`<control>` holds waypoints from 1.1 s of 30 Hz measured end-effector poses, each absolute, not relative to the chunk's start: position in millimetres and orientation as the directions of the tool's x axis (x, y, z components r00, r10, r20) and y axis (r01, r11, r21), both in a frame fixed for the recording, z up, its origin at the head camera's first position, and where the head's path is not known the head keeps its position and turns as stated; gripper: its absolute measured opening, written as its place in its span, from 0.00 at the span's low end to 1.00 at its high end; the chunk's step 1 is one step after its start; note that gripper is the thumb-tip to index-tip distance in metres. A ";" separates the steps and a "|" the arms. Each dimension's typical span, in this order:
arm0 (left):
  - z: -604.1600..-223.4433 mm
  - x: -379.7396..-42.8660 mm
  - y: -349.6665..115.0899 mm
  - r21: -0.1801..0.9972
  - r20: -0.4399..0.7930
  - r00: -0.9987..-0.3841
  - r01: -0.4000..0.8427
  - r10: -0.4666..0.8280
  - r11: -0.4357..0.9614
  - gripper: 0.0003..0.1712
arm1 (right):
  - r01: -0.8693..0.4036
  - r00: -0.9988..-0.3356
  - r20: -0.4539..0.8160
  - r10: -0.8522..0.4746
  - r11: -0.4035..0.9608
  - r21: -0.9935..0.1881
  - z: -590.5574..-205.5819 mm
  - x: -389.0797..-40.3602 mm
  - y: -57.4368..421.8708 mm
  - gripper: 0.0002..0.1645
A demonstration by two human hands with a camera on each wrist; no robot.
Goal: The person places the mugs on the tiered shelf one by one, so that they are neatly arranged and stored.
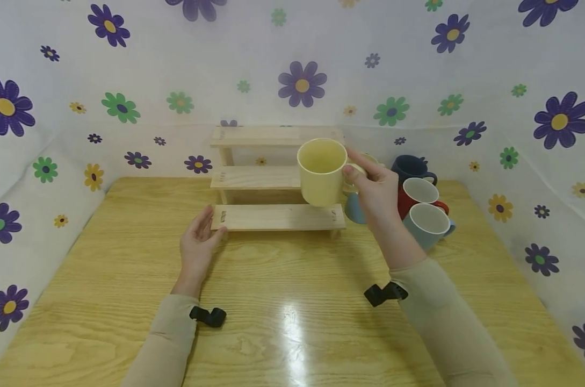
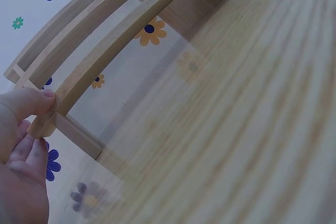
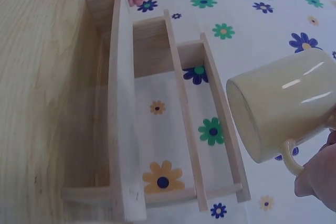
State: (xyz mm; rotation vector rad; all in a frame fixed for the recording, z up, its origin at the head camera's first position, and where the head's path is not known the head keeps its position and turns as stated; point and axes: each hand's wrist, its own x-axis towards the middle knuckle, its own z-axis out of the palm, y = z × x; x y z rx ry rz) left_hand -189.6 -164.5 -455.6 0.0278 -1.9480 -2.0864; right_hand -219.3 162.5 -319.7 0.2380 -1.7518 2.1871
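My right hand grips a pale yellow mug by its handle, held upright in the air in front of the right part of a three-tier wooden shelf rack. The right wrist view shows the mug's glossy side and base, apart from the shelves. At the rack's left end, my left hand pinches the lowest board. In the left wrist view its thumb lies on top of that board end, with fingers underneath. The mug covers the right part of the middle tier in the head view.
Right of the rack stand a dark blue mug, a red mug and a grey-blue mug. A light blue mug and another yellow one are partly behind my right hand. A flowered cloth hangs behind the wooden table.
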 end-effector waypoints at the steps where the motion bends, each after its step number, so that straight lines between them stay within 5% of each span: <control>1: -453.0 -187.8 -164.0 0.980 0.180 -0.959 0.194 -0.221 -0.045 0.34 | -0.355 -0.932 0.331 0.147 -0.189 -0.916 -318.2 -222.5 158.5 0.19; 20: -458.8 -191.5 -166.1 0.978 0.197 -0.954 0.209 -0.226 -0.029 0.35 | -0.301 -0.951 0.266 0.159 -0.277 -0.913 -299.3 -276.8 100.1 0.20; 33: -445.3 -184.0 -162.3 0.978 0.201 -0.955 0.208 -0.217 -0.010 0.33 | -0.282 -0.958 0.265 0.111 -0.189 -0.941 -285.0 -310.1 65.6 0.20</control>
